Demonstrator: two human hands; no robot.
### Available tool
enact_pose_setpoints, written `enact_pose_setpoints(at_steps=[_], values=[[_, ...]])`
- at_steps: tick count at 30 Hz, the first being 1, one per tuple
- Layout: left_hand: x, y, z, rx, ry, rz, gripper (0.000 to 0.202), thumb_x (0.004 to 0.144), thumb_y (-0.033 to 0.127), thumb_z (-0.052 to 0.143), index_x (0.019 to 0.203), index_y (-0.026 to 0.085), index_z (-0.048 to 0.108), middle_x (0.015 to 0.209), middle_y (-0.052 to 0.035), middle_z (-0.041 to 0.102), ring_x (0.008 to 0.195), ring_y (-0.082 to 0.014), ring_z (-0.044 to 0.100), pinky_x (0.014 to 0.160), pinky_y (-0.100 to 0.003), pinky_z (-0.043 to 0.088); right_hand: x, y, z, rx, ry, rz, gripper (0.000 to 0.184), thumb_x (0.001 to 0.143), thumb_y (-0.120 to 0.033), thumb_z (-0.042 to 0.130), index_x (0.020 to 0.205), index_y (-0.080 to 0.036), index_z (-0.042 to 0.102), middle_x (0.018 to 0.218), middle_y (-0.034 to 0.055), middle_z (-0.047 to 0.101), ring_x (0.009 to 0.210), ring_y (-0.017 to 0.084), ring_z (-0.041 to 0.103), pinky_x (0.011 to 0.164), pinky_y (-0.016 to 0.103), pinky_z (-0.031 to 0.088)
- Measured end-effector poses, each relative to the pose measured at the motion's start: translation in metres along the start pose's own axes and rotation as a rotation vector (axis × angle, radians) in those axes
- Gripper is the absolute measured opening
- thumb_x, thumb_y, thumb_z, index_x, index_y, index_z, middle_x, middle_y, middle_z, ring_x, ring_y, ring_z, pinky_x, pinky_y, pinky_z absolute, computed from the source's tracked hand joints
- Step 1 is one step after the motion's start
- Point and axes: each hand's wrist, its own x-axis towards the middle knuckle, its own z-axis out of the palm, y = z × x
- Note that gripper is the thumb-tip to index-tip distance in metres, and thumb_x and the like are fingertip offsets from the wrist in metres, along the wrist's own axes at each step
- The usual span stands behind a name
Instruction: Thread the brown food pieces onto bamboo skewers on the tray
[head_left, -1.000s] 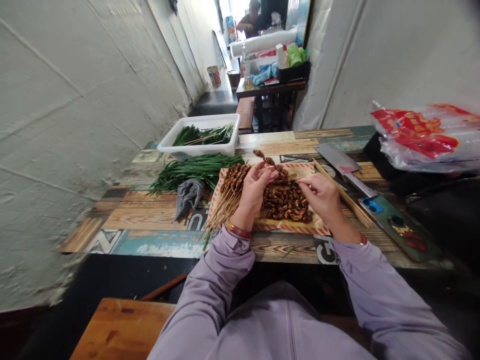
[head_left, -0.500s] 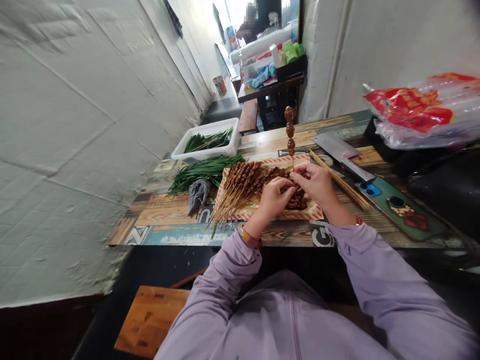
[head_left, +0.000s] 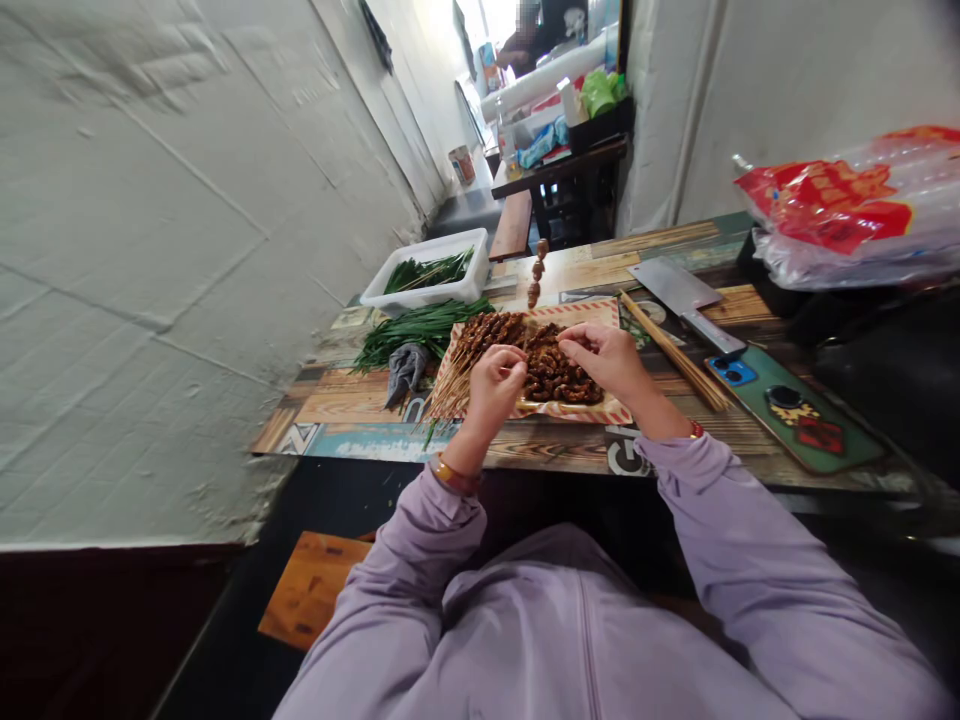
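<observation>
A part-filled skewer (head_left: 537, 272), carrying 3 brown pieces and tilted up over the tray (head_left: 611, 410) on the table (head_left: 360, 400), is pinched at its lower end by the fingers of the right hand (head_left: 604, 357). The fingers of the left hand (head_left: 495, 385) are curled together, seemingly on 1 loose piece. Beside it 1 stack of finished skewers (head_left: 480, 355) is laid, while 1 heap of loose pieces (head_left: 555, 372) and 1 bundle of bare sticks (head_left: 671, 350) are left, so the work is judged well under way.

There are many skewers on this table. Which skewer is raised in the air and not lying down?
The skewer held by the right hand, with three brown pieces near its tip. It points up and away over the tray, while the finished skewers and bare sticks lie flat.
</observation>
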Motion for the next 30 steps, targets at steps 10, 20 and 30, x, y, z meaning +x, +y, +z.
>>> enact_pose_setpoints(at_steps=[10, 20, 30], values=[[0.014, -0.028, -0.129, 0.534, 0.089, -0.013, 0.013, 0.071, 0.024, 0.055, 0.062, 0.018, 0.061, 0.086, -0.0068, 0.064, 0.084, -0.0191, 0.058, 0.072, -0.03, 0.044, 0.0, 0.009, 0.0, 0.008, -0.016, 0.073, 0.022, 0.083, -0.034, 0.063, 0.092, -0.017, 0.073, 0.074, 0.0037, 0.073, 0.057, 0.016, 0.067, 0.056, 0.028, 0.052], [0.012, -0.052, -0.152, 0.807, -0.222, -0.079, 0.019, 0.067, 0.027, 0.051, 0.061, 0.016, 0.066, 0.069, -0.0049, 0.063, 0.073, -0.0181, 0.055, 0.074, -0.031, 0.044, -0.001, 0.01, -0.003, -0.078, -0.06, 0.052, 0.024, 0.085, -0.036, 0.059, 0.091, -0.018, 0.074, 0.069, 0.0037, 0.072, 0.06, 0.018, 0.067, 0.059, 0.029, 0.05], [0.002, -0.038, -0.15, 0.818, -0.279, -0.064, 0.024, 0.073, 0.031, 0.051, 0.071, 0.015, 0.07, 0.076, -0.0066, 0.066, 0.074, -0.0182, 0.057, 0.073, -0.031, 0.043, -0.001, 0.01, -0.003, -0.075, -0.045, 0.056, 0.021, 0.085, -0.038, 0.058, 0.088, -0.023, 0.072, 0.071, 0.0016, 0.072, 0.059, 0.018, 0.067, 0.059, 0.03, 0.051]])
